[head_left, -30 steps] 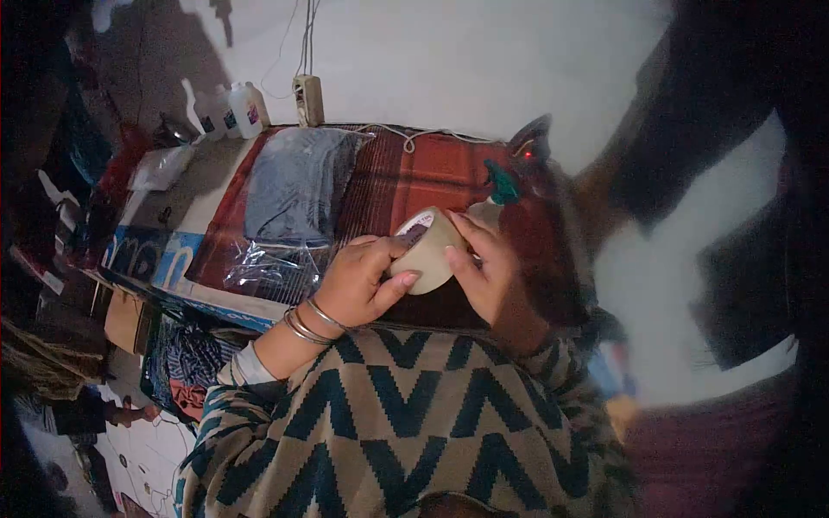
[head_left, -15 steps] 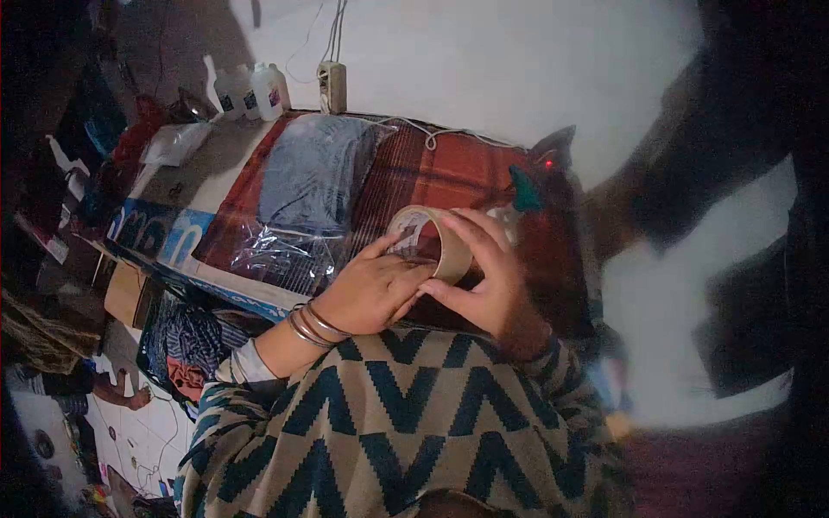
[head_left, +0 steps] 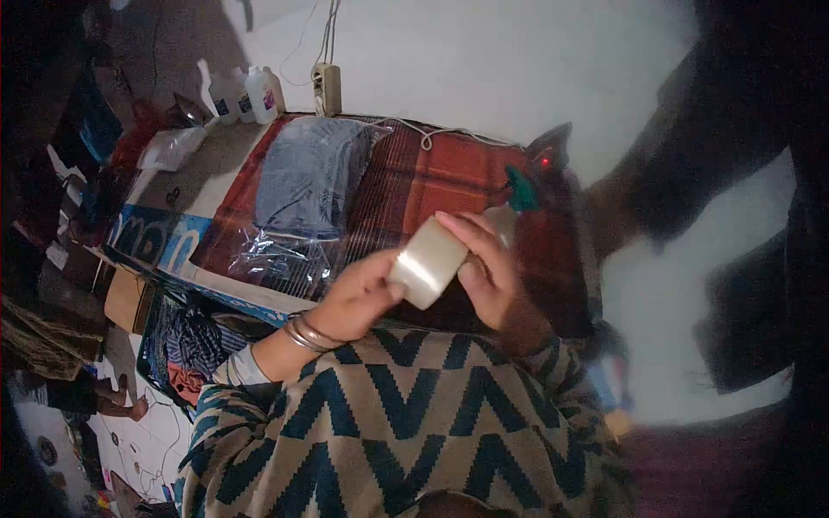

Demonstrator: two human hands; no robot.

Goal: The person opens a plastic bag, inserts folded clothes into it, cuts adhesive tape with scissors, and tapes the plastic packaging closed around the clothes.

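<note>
A roll of clear packing tape (head_left: 429, 263) is held in the air between my two hands, its shiny outer face turned up toward me. My left hand (head_left: 356, 298), with metal bangles on the wrist, grips the roll's left side, thumb at its lower edge. On the opposite side, my right hand (head_left: 490, 281) has its fingers over the top right edge and the thumb below. The hollow core is hidden from this angle. Beyond the roll, a folded grey-blue cloth in clear plastic (head_left: 306, 177) lies on a red plaid cloth (head_left: 462, 177).
White bottles (head_left: 262, 91) and a power socket (head_left: 326, 89) stand at the back against the wall, with a white cable along the edge. A small green object (head_left: 521, 190) is at the right. Bundled fabric (head_left: 203, 345) fills a crate at the left. Another person's hand (head_left: 123, 404) shows lower left.
The tape roll has been turned, so its outer face now shows instead of its open core. My left fingers have left the core and grip the side. The other person's hand has shifted slightly.
</note>
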